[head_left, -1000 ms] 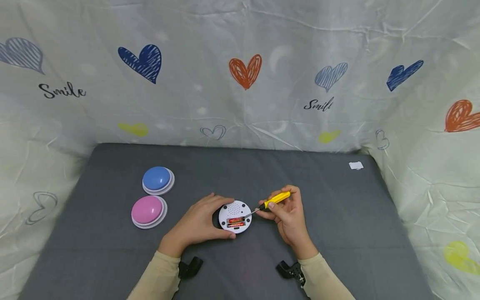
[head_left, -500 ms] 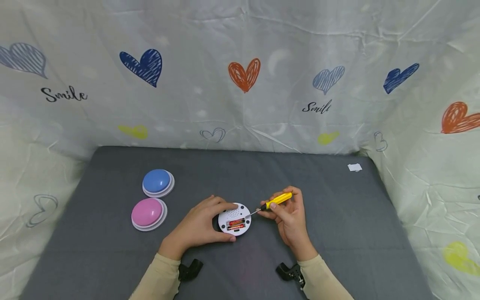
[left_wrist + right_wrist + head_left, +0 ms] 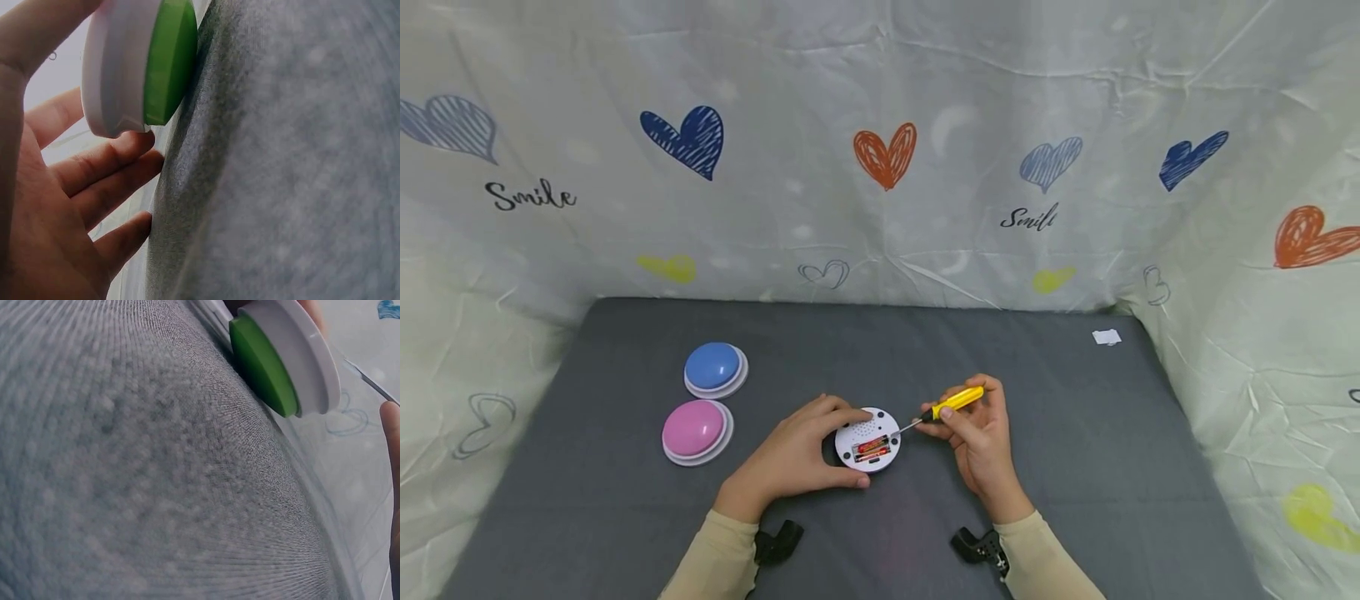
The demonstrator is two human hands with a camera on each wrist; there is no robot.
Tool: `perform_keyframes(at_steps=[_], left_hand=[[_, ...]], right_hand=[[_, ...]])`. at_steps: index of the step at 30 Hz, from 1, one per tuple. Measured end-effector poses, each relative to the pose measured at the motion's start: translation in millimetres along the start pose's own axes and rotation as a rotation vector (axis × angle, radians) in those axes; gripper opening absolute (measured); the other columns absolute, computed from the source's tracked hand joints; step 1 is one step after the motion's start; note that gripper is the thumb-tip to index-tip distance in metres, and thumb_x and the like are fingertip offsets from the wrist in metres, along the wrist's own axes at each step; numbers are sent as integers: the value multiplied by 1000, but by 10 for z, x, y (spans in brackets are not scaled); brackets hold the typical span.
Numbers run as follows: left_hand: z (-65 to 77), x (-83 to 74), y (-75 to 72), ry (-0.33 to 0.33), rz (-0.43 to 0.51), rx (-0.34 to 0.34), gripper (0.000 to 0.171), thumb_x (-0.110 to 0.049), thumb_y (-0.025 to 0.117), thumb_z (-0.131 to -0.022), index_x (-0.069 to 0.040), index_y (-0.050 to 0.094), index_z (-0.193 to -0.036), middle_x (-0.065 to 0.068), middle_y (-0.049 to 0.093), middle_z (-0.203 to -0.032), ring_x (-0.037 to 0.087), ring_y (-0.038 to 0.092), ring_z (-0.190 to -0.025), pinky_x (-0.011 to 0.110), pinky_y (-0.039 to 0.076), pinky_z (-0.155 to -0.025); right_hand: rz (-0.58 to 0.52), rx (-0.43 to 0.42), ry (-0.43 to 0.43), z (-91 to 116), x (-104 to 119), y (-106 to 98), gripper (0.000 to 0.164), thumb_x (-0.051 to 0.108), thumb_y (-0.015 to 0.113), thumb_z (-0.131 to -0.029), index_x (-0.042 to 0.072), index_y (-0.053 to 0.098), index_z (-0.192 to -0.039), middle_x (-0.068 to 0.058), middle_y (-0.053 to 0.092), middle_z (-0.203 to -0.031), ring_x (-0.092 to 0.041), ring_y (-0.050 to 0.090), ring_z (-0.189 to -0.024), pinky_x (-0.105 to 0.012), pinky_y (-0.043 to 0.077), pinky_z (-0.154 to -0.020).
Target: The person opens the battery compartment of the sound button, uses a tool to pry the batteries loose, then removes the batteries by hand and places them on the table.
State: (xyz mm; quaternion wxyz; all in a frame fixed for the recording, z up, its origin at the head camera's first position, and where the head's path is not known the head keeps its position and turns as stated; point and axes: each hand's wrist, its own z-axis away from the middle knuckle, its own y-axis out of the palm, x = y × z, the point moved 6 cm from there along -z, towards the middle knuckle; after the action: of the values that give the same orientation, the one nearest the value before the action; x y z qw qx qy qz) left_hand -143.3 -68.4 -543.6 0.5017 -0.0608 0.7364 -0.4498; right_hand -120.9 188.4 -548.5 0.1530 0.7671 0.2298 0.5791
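Observation:
My left hand [image 3: 797, 454] grips a round white push button [image 3: 867, 428] by its rim, thumb in front and fingers behind. The button lies upside down; its green dome [image 3: 170, 62] faces the table in the left wrist view. Two red batteries [image 3: 872, 448] sit in its uncovered compartment, the upper one slanting a little. Between thumb and fingers, my right hand [image 3: 983, 442] holds a screwdriver [image 3: 957, 402] with a yellow handle. Its tip is at the right end of the batteries; whether it touches them I cannot tell. The right wrist view shows only the screwdriver's shaft [image 3: 375, 386].
To the left on the dark grey cloth [image 3: 1037, 367] stand a blue push button [image 3: 713, 366] and a pink push button [image 3: 693, 428], domes up. A small white scrap [image 3: 1107, 337] lies at the far right corner. Behind the table hangs a heart-printed curtain [image 3: 760, 208].
The upper battery slants more than one second ago. Both hands keep their grips in nearly the same places. The whole head view has shifted slightly.

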Motion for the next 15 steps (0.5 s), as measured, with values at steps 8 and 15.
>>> perform_keyframes(at_steps=[8,15], left_hand=[[29,26,-23,-23,28,-17,69,-70,88,-83,-34,70,-139,-12,57,-143,14,58,-131,51,56,-106],[23,20,-56,41,20,-79,31,-51,78,-101,-29,71,-121,-1,61,-147,20,58,-137,54,54,-110]], right_hand=[[-14,7,-18,-9,0,14,46,-15,58,-104,18,46,-135,-20,55,-118,-35,76,-110,-56,66,-87],[-15,0,-44,-8,22,-1,47,-17,57,-104,18,47,-135,-19,57,-117,-36,76,-109,-56,67,-85]])
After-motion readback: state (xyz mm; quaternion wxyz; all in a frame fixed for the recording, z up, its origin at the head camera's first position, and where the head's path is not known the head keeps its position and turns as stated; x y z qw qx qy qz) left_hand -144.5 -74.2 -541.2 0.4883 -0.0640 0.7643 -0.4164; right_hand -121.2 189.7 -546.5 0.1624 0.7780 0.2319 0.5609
